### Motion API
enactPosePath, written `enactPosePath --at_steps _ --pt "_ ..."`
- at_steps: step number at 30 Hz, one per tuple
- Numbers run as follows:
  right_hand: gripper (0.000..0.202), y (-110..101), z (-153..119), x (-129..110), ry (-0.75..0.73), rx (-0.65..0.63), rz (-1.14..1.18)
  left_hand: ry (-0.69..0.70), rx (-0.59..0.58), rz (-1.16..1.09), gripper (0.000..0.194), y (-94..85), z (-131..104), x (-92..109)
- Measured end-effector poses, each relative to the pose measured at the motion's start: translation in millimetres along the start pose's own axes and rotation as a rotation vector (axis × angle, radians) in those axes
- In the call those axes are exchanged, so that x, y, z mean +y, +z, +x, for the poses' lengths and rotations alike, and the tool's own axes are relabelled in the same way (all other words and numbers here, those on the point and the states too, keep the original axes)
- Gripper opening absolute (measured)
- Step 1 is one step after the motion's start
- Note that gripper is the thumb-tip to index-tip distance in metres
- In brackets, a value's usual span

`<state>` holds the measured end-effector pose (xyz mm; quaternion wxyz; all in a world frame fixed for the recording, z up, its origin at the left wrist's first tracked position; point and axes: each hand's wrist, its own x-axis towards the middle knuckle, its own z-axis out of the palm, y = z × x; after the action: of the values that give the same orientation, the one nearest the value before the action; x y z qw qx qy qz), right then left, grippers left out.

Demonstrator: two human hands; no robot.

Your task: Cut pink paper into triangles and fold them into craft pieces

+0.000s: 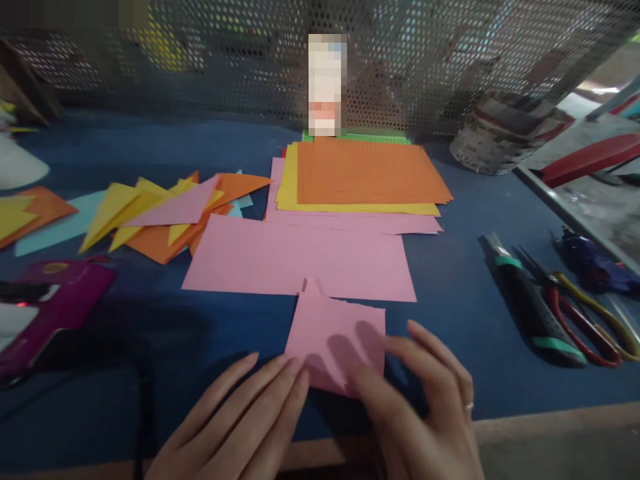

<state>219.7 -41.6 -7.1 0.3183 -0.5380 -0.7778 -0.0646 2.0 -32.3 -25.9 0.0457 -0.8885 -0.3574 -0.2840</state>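
Note:
A small pink paper piece (345, 327), roughly square, lies near the table's front edge. My left hand (240, 417) has its fingers stretched out, with the fingertips resting on the paper's lower left edge. Over the lower right of the paper is my right hand (425, 400), its fingers apart; the thumb touches the paper and the index fingertip is at its right edge. A ring is on one finger. Just beyond lies a wide pink paper strip (300, 257), touching or nearly touching the small piece's top edge.
Behind stand stacked orange sheets (370, 173) over yellow and pink ones. Folded paper triangles (170, 207) lie left, above a purple device (60, 307) with a cable. At right are a black-green cutter (537, 307), pliers (590, 327) and a round container (500, 133). Perforated mesh (225, 67) borders the back.

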Motion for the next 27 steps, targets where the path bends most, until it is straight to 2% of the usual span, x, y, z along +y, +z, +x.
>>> enactPosePath --at_steps 5,11,17,23,27 --pt "0.024 3 5 -5 -0.183 -0.063 0.062 0.019 -0.003 0.023 0.035 2.4 -3 2" --pt "0.025 3 6 0 -0.276 -0.123 0.047 -0.046 0.001 0.044 0.031 4.1 -7 10" --pt "0.026 4 5 1 -0.292 -0.138 0.049 -0.010 -0.035 0.037 0.032 1.8 -10 7" --pt "0.026 -4 3 1 -0.244 -0.104 0.007 0.077 0.037 0.010 0.025 3.2 -2 -3" --pt "0.027 -11 -3 6 -0.212 -0.098 -0.010 0.064 0.092 -0.029 0.020 3.4 3 -2"
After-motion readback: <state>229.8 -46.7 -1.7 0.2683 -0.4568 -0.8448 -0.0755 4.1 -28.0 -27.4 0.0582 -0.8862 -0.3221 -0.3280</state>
